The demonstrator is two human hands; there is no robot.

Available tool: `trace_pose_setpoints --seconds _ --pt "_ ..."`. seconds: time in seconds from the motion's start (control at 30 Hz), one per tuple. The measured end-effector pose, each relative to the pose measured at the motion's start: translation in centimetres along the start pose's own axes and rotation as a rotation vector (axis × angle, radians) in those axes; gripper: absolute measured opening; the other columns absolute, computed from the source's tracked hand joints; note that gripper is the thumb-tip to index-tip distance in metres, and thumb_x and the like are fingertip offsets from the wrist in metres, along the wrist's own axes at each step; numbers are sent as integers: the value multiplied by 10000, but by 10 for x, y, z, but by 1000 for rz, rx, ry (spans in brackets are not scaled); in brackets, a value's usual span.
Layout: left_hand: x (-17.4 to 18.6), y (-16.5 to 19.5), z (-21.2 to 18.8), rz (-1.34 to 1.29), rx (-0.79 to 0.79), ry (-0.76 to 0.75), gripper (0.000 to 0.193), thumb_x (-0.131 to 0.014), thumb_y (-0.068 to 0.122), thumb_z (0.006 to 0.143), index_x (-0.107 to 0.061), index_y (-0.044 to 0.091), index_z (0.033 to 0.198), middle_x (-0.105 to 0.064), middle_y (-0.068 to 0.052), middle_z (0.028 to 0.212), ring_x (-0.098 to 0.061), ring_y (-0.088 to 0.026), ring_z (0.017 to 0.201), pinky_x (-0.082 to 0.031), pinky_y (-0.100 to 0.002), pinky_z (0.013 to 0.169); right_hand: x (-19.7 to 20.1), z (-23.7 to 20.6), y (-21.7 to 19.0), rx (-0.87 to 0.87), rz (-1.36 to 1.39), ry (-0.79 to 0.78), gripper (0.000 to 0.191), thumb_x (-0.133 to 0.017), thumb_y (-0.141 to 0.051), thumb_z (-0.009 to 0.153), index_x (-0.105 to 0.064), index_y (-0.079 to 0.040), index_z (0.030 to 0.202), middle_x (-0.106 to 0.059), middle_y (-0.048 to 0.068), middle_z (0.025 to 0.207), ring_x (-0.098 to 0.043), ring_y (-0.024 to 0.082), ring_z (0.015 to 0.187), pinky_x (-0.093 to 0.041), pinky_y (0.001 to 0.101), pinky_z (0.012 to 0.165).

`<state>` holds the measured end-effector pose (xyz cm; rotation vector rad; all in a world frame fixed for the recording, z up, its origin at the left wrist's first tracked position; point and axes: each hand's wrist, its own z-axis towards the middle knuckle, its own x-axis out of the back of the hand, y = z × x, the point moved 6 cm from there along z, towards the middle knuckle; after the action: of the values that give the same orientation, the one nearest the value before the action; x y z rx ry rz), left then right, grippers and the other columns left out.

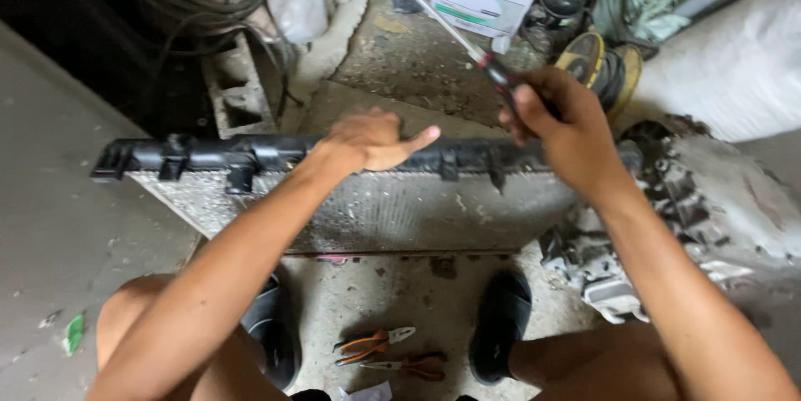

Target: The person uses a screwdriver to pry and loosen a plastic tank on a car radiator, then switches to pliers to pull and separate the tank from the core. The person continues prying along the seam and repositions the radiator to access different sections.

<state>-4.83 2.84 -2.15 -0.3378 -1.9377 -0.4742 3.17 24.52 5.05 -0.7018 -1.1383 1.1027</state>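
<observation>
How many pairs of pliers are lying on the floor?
2. Both lie on the concrete between the person's feet: one pair with orange handles, and a second pair just below and to its right. Others may be hidden by the legs.

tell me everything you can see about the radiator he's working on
The radiator stands on its long edge on the concrete floor, leaning a little, across the person's knees. Its face is a grey, dusty sheet of fine metal fins. Along the top runs a black plastic tank with clips and a short stub. The left hand rests on that tank; the right hand holds a screwdriver just above it.
</observation>
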Motion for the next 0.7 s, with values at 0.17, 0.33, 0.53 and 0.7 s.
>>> trace_pose_setpoints --seconds 0.17,0.33,0.53,0.7 --pt "-23 -13 22 -113 17 12 929 -250 900 815 -747 195 1162 -733 -126 1097 -695 -289 1095 -534 -490 997 24 -48 40 -358 272 126 234 -651 -212 1021 -669 21 1025 -650 52 798 -527 96 598 -413 260 527" --pt "-34 -39 30 -58 174 -80 958 -313 920 787 -803 171 1129 -801 -96 1062 -747 -230 1123 -600 -456 990 45 -77 33 -342 -93 165 192 -743 -162 922 -731 -11 1041 -649 34 764 -540 76 576 -430 248 512" --pt "-12 -59 32 -61 99 90 892 -400 891 756 -711 276 1323 -709 -157 1236 -624 -367 1226 -463 -496 1073 47 -86 13 -237 -224 352 270 -846 -141 858 -686 1 1023 -675 37 785 -580 59 572 -450 222 485" --pt "-7 -76 27 -173 38 -12 971 -351 893 817 -716 117 1272 -689 -182 1261 -628 -361 1209 -462 -479 1041 41 -77 -19 1 -206 421 276 -845 -150 908 -658 -4 1050 -673 10 832 -616 47 607 -479 216 500"
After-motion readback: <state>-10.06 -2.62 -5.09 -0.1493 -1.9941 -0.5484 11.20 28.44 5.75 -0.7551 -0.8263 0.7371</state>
